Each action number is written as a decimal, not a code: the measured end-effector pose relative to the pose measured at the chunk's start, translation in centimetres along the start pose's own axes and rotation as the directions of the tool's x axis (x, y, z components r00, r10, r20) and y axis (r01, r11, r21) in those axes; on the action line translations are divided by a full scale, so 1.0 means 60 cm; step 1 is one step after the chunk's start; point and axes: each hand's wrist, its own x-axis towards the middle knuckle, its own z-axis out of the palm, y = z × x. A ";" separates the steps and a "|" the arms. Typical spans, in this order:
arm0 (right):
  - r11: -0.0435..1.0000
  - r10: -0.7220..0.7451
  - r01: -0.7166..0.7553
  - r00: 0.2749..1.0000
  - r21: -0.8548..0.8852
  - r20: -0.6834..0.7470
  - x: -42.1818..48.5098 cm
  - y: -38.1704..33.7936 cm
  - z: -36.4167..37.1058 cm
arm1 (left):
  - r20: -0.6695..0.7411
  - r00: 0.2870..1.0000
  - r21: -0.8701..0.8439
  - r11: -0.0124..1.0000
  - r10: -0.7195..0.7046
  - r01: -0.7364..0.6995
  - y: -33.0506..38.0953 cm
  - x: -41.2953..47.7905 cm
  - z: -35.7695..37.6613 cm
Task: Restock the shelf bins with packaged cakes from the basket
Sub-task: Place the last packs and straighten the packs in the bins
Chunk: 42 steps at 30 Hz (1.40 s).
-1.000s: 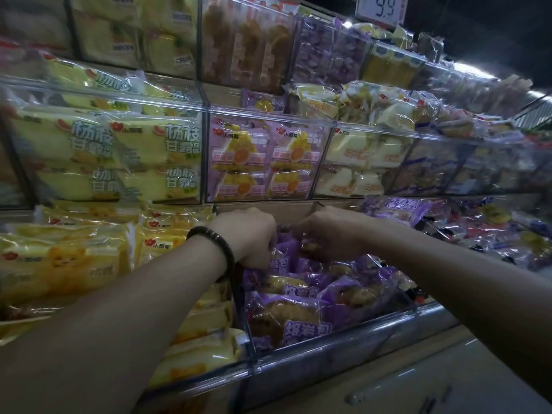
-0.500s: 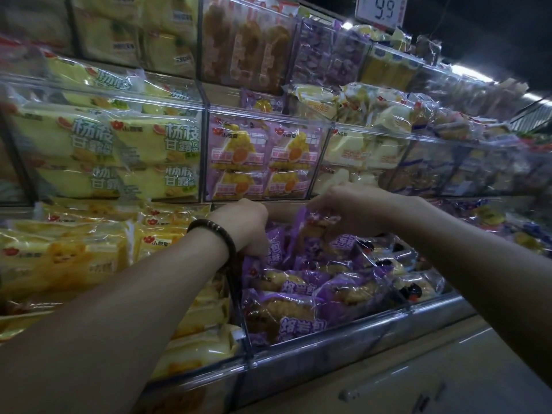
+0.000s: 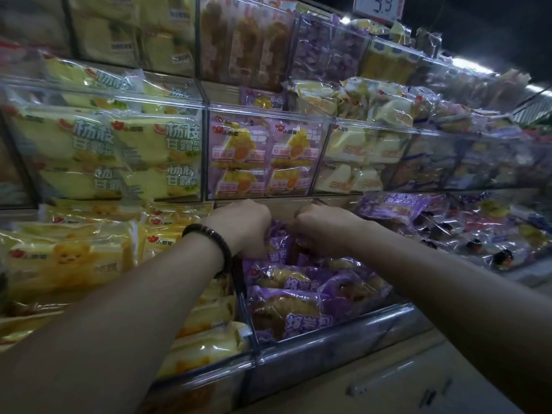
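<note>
**Now both hands work the back of the purple bin**

Furthest left, yellow packs (image 3: 74, 258) fill the neighbouring compartment, untouched. Next comes the person's left hand (image 3: 242, 225), a dark bracelet (image 3: 209, 237) on its wrist, reaching over the divider into the middle bin (image 3: 328, 345). Its fingers curl downward behind the back of the hand. They touch the wrappers, but whether they grip one or only press on it cannot be told.

The purple cake packs (image 3: 286, 306) lie directly below and in front of both hands. Those at the front of the bin lie flat, their long axis running side to side along the clear front wall. Those at the back, under the hands, stand more on edge. One upright pack sits in the narrow gap between the two hands.

The right hand (image 3: 319, 228) is just beside the left, at the same depth, so neither is clearly nearer. Its fingers are curled onto the top of that upright pack and appear to hold it.

Further right, another compartment holds clear-wrapped packs (image 3: 466, 234). The basket is not in view.

The step in hand looks like seating a pack in the back row. The move would be downward and slightly away from the person, keeping the pack on edge so that it slots behind the flat ones. The slippery film could let it tip forward onto the front row.
</note>
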 end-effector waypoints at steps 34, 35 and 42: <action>0.964 0.171 -0.186 0.981 0.190 0.093 -0.107 0.004 -0.052 | 0.025 0.995 -0.058 0.993 -0.097 0.099 0.111 -0.109 -0.020; 0.962 0.180 -0.193 0.980 0.193 0.084 -0.109 0.006 -0.059 | 0.000 0.991 -0.060 0.989 -0.132 0.132 0.111 -0.112 -0.017; 0.983 0.167 -0.170 0.985 0.072 0.054 -0.124 0.004 -0.079 | -0.129 0.974 0.227 0.950 -0.187 0.213 0.120 -0.112 -0.003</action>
